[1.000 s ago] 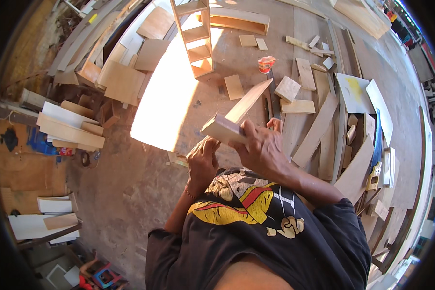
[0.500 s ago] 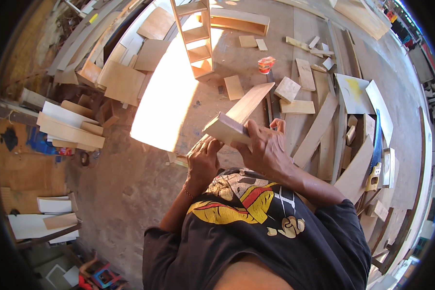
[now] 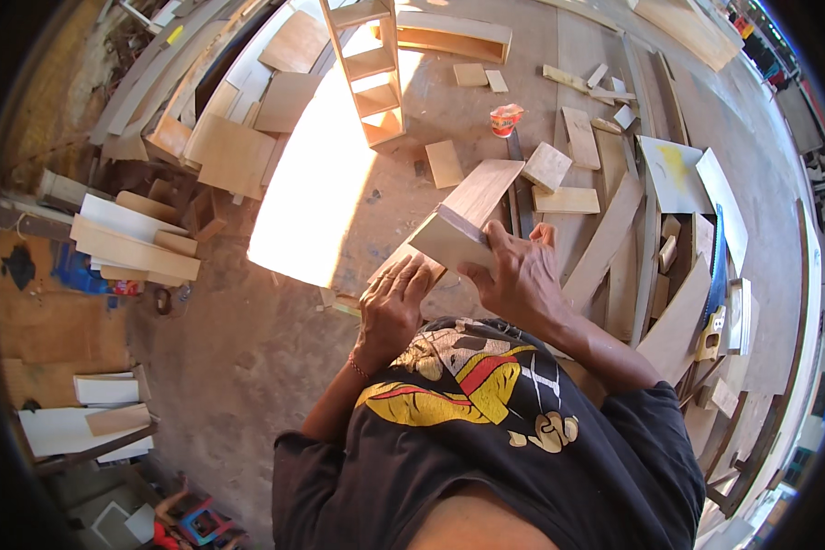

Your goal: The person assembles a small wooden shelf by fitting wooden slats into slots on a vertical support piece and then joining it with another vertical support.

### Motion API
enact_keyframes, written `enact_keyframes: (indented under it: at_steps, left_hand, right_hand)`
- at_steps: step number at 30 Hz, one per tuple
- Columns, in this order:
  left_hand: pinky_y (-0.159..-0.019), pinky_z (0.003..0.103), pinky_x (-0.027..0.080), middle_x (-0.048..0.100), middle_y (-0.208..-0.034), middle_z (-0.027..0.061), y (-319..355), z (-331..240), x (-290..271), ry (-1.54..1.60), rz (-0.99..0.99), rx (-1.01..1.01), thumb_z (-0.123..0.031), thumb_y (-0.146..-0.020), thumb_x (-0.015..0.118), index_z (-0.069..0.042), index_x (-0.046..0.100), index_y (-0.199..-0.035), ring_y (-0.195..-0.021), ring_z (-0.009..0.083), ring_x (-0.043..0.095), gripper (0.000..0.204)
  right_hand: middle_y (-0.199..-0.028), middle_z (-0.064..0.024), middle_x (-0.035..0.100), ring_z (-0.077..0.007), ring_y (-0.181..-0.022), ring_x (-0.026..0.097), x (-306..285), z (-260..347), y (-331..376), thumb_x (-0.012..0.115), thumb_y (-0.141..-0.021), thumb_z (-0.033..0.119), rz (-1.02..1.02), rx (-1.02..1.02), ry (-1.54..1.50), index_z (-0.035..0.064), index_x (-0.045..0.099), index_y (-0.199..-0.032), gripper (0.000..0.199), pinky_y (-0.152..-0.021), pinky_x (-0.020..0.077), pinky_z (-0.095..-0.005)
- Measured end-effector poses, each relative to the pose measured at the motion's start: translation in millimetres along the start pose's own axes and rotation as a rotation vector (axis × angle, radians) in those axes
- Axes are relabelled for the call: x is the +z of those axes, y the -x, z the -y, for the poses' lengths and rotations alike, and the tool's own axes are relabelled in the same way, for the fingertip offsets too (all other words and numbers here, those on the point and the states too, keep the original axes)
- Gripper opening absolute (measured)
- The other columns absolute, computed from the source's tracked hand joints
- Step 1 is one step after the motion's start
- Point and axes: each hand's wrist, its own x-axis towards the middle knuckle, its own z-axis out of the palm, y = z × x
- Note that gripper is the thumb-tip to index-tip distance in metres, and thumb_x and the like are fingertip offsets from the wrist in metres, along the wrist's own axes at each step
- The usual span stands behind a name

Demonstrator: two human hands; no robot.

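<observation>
Workshop floor [image 3: 229,367] surrounds the plank [image 3: 484,190]. Working the block [image 3: 454,242] against it seems the step in hand; the next move would call for a steady plank. Pale and grained, the plank slants away from the left hand [image 3: 395,307] resting on its near end, clamped or not I cannot tell; the right hand [image 3: 521,275] grips the block over it.

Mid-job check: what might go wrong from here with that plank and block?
The block in the right hand is close to the left hand, so a slip might pinch it. The plank could swing, since only the left hand appears to steady it. At the right, the saw lies among loose boards, so a careless reach might catch it.
</observation>
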Motion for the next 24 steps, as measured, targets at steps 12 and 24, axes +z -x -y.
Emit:
enact_keyframes:
  at_steps: [12, 24]
  left_hand:
    - [-0.076, 0.037, 0.049, 0.062, -0.101, 0.0154, 7.3, 2.6, 7.1, 0.195, -0.058, -0.351, 0.007, -0.071, 0.052, -0.001, 0.055, -0.101, -0.087, 0.0326, 0.061, 0.031]
    - [-0.065, 0.036, 0.049, 0.064, -0.091, 0.0176, 1.4, -3.7, 15.4, 0.264, -0.215, -0.380, 0.005, -0.077, 0.053, -0.002, 0.055, -0.104, -0.079, 0.0335, 0.063, 0.028]
  right_hand:
    - [-0.064, -0.0081, 0.059, -0.0266, -0.062, 0.058, 29.3, 15.8, -2.8, 0.067, -0.075, 0.026, -0.100, -0.061, -0.047, 0.0072, 0.045, -0.089, 0.032, -0.075, 0.0289, -0.0428]
    - [-0.062, -0.0102, 0.059, -0.0295, -0.056, 0.054, 43.8, -22.5, -22.5, 0.067, -0.075, 0.025, -0.295, 0.014, 0.040, 0.0073, 0.045, -0.087, 0.030, -0.074, 0.0287, -0.0405]
